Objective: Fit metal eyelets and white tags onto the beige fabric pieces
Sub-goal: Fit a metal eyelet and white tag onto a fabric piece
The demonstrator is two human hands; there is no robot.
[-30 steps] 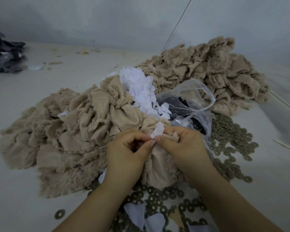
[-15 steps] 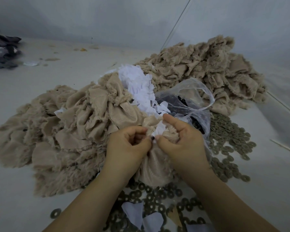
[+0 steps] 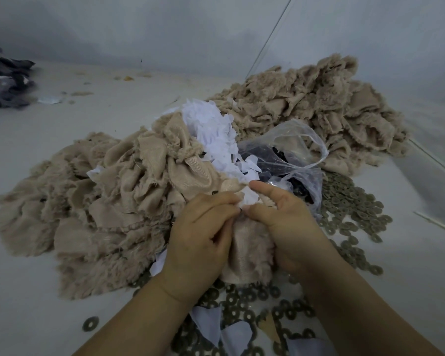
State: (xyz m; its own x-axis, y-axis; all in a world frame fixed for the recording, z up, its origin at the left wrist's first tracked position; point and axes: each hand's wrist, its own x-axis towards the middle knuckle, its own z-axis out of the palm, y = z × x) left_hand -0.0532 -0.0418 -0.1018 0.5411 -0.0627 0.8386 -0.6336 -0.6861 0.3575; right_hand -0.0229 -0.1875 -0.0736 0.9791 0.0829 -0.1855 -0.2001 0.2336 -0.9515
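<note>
Frayed beige fabric pieces (image 3: 108, 201) heap on the table's (image 3: 23, 291) left side, soft and crumpled. Left hand (image 3: 199, 242) and right hand (image 3: 288, 227) each pinch one beige piece (image 3: 249, 250) with a white tag (image 3: 249, 197) at centre. Dull metal eyelets (image 3: 350, 209) lie scattered rightward.

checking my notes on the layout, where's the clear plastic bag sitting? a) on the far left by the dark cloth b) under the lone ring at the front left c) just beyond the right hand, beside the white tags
c: the clear plastic bag lies just past the right hand, right of the white tags heaped on the beige fabric.
</note>
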